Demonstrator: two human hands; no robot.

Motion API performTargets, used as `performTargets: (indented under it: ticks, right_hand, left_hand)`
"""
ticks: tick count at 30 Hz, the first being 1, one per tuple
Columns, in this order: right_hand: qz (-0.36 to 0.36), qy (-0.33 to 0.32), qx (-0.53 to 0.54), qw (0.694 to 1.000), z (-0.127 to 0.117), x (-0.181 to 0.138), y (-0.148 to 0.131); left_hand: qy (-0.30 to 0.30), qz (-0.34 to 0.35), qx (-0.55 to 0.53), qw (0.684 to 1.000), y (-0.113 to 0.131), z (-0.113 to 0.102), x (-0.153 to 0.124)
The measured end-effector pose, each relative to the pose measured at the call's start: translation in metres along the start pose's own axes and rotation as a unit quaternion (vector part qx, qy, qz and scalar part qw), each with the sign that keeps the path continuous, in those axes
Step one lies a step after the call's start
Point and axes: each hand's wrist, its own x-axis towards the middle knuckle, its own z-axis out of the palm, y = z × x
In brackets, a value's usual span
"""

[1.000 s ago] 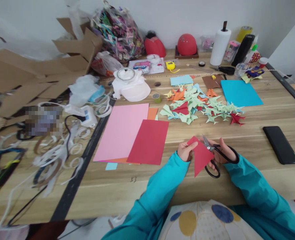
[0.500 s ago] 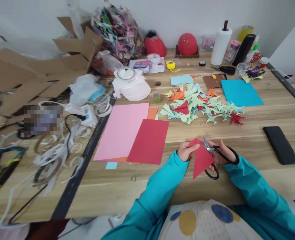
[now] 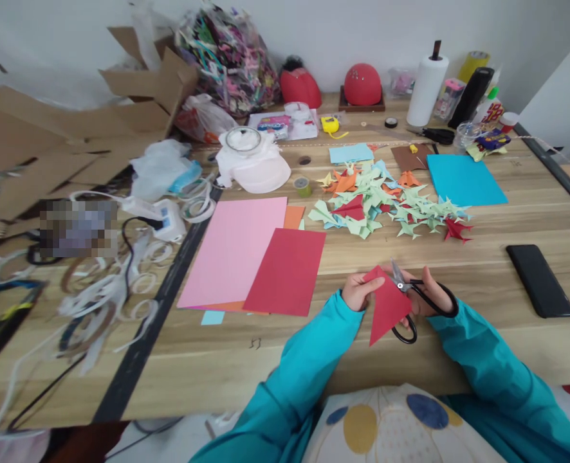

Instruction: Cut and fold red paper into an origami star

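Note:
My left hand (image 3: 357, 292) pinches a folded piece of red paper (image 3: 388, 310) near its upper corner, thumb on top. The paper hangs with a pointed end toward me. In my right hand (image 3: 437, 298) is a pair of black-handled scissors (image 3: 424, 299), their loops spread apart. The blades lie at the paper's upper right edge; whether paper sits between them I cannot tell. Some right-hand fingers are hidden behind the paper and handles. Beyond my hands lies a pile of folded paper shapes (image 3: 362, 199) in green, orange, red and blue.
Left of my hands lie a red sheet (image 3: 285, 273) and a pink sheet (image 3: 237, 251). A blue sheet (image 3: 467, 179) is at the back right, a black phone (image 3: 540, 280) at the right. Tape and cables (image 3: 106, 289) crowd the left; a cardboard box (image 3: 140, 83) stands behind them.
The scissors' lower loop and the red paper have shifted very slightly to the left. Both hands keep the same grip, and the view has moved a little.

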Motion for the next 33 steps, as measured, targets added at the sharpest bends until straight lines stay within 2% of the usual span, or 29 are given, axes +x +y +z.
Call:
performTargets:
  ticks: [3, 14, 23, 28, 33]
  right_hand:
    - [-0.004, -0.006, 0.002, 1.000, -0.002, 0.001, 0.002]
    - [0.006, 0.008, -0.002, 1.000, 0.001, 0.001, 0.001]
    - [0.018, 0.014, -0.011, 1.000, -0.001, -0.003, -0.004]
    - [0.024, 0.025, -0.014, 0.999, 0.002, -0.002, -0.002]
    - [0.022, 0.035, -0.010, 0.999, 0.003, 0.000, -0.001]
  left_hand:
    - [-0.018, -0.002, 0.015, 1.000, 0.004, 0.005, -0.002]
    - [0.001, 0.003, 0.011, 1.000, 0.000, -0.002, 0.002]
    - [0.054, 0.010, 0.002, 0.998, -0.010, -0.012, 0.007]
    - [0.025, 0.020, 0.053, 0.998, -0.012, -0.015, 0.007]
    - [0.022, 0.019, 0.093, 0.995, -0.014, -0.017, 0.007]
